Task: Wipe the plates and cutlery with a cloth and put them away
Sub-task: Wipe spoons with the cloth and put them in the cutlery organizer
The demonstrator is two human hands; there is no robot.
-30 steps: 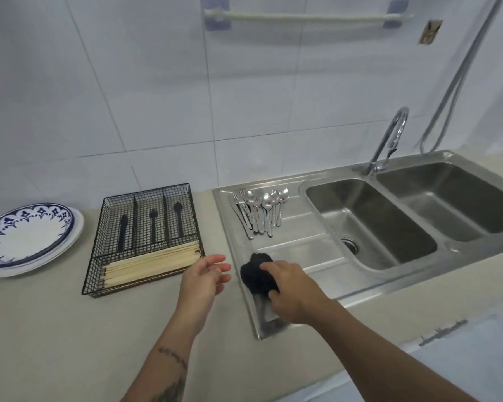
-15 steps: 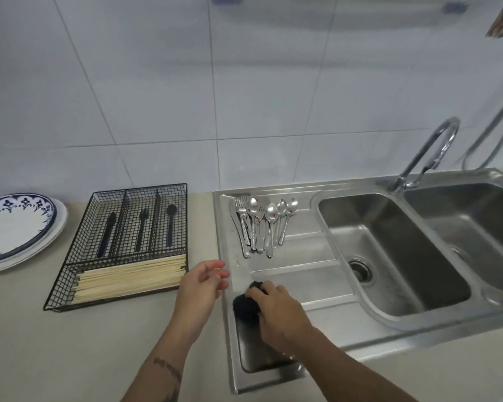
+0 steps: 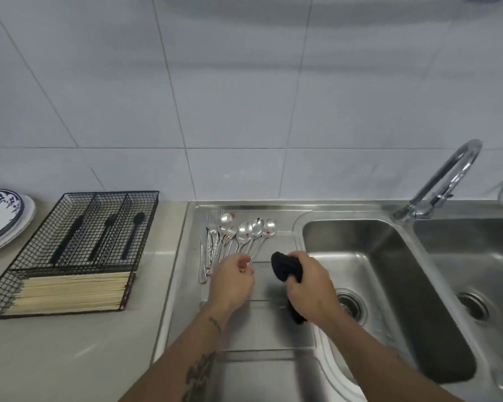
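The left hand (image 3: 232,278) pinched the handle end of a spoon (image 3: 244,233) among the steel cutlery lying on the sink's drainboard (image 3: 259,323). Just beside it, the right hand (image 3: 310,282) gripped a bunched black cloth (image 3: 285,266). Further left stood a wire cutlery basket (image 3: 79,250) holding chopsticks (image 3: 70,290), with stacked plates (image 3: 3,219) beyond.

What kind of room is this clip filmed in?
Most likely a home kitchen: a stainless double sink with a faucet, metal cutlery on the drainboard, and a wire cutlery tray on the counter.
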